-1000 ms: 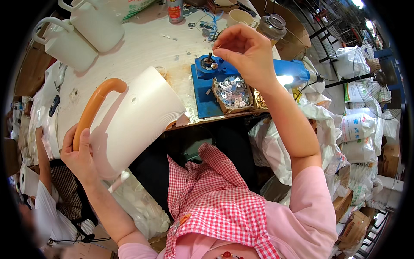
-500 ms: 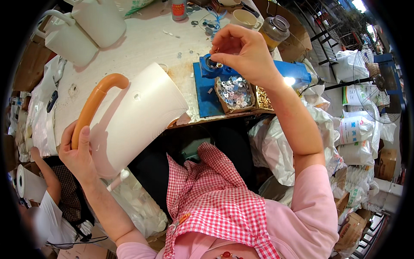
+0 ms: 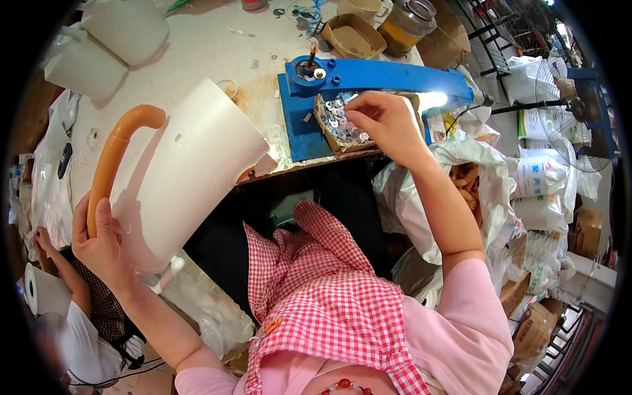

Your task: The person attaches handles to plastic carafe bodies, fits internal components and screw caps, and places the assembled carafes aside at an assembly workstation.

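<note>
My left hand (image 3: 102,240) is wrapped around the lower end of an orange-brown curved handle (image 3: 116,148), which lies along a large white plastic watering-can body (image 3: 191,145) with a small hole in its wall. The body leans on its side at the table's front edge. My right hand (image 3: 388,125) dips into a small cardboard box of metal washers (image 3: 334,122), thumb and forefinger pinched together; whatever is between them is too small to make out. Just beyond it stands a blue bench machine (image 3: 388,78) with an upright dark pin on its round head.
White can bodies (image 3: 125,29) stand at the back left of the table (image 3: 217,49). An empty-looking cardboard tray (image 3: 354,36) and a jar of yellow contents (image 3: 408,26) sit behind the machine. On the right, a plastic bag (image 3: 431,191) holds orange-brown handles. A co-worker's arm (image 3: 72,270) shows at left.
My right hand has come down from the machine's round head to the washer box, uncovering the upright pin. My left hand still grips the handle; the view has shifted slightly.
</note>
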### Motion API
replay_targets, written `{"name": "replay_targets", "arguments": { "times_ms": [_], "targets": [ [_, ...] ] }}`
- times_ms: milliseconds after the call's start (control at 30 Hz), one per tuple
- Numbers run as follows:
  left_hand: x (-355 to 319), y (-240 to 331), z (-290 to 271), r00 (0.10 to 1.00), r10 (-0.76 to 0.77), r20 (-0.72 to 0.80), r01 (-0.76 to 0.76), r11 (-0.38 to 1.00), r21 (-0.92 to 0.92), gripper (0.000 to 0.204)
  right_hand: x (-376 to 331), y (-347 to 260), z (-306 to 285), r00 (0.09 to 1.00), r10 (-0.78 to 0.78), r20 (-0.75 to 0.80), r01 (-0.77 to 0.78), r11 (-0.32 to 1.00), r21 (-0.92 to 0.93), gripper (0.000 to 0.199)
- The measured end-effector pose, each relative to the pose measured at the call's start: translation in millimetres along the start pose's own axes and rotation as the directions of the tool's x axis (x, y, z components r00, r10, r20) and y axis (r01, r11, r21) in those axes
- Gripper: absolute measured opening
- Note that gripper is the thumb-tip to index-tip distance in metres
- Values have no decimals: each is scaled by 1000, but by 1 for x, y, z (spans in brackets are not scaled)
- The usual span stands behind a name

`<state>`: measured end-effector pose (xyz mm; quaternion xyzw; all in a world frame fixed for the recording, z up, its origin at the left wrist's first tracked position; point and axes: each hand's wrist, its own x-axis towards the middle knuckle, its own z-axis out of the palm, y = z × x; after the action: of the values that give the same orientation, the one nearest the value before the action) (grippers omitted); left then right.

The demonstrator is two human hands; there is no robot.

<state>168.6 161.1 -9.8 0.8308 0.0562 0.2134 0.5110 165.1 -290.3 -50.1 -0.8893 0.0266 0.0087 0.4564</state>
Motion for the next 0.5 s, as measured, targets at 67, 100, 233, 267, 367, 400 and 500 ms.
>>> {"name": "replay_targets", "arguments": {
  "times_ms": [67, 100, 233, 267, 367, 400, 500],
  "targets": [
    [2, 4, 2, 1000, -23, -14, 24, 1000, 17, 31, 9, 27, 17, 983, -160, -86, 119, 925, -362, 13],
    [3, 5, 4, 1000, -18, -10, 18, 1000, 19, 31, 11, 33, 24, 979, -181, -88, 120, 876, -467, 12],
    [-1, 8, 5, 999, -21, 43, 21, 1000, -10, 28, 27, 63, 40, 952, -301, -59, 188, 724, -664, 7],
    [-2, 9, 5, 999, -14, 52, 15, 1000, -9, 27, 28, 66, 41, 948, -314, -62, 195, 722, -664, 7],
    [-3, 11, 5, 999, -11, 44, 12, 1000, -25, 26, 23, 69, 40, 929, -355, -104, 194, 708, -679, 7],
    [-2, 11, 6, 999, -14, 33, 16, 999, -35, 26, 21, 68, 39, 927, -361, -107, 198, 709, -676, 7],
    [0, 10, 3, 999, -20, 37, 19, 1000, 13, 26, 4, 49, 25, 907, -382, -177, 241, 816, -526, 6]
  ]
}}
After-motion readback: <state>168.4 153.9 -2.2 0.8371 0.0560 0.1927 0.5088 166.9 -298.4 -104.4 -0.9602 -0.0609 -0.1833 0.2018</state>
